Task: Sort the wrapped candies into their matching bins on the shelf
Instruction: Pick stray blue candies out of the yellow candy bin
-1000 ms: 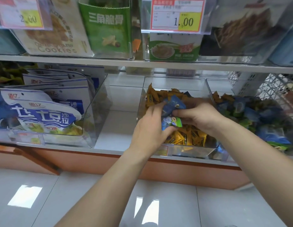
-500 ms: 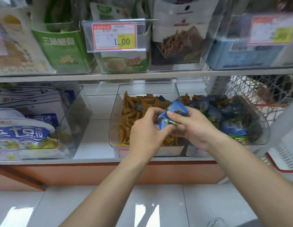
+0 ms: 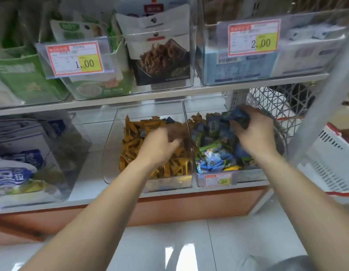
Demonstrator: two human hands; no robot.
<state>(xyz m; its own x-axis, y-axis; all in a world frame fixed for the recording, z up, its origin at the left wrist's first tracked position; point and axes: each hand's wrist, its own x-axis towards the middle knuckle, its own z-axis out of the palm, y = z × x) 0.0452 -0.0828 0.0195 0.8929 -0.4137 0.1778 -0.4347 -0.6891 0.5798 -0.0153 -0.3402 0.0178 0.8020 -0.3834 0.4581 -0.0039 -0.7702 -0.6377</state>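
Two clear bins stand side by side on the lower shelf. The left bin [image 3: 111, 173] holds yellow wrapped candies [image 3: 134, 145], with a few blue ones near its back. The right bin [image 3: 247, 176] holds blue and green wrapped candies [image 3: 212, 157]. My right hand [image 3: 255, 133] is over the right bin and grips a bunch of blue wrapped candies [image 3: 239, 116] in curled fingers. My left hand [image 3: 162, 143] is over the left bin near the wall between the bins; its fingers are blurred, so I cannot tell whether it holds anything.
A white price tag [image 3: 217, 179] sits on the right bin's front. Another clear bin [image 3: 79, 153] with blue-and-white bags stands at the left. Snack packs and price labels [image 3: 74, 58] fill the upper shelf. A wire mesh panel [image 3: 277, 102] and white basket [image 3: 333, 163] are at the right.
Both hands were together over the yellow bin with blue candies between them. My right hand has carried the blue candies right, over the blue bin. My left hand stayed over the yellow bin.
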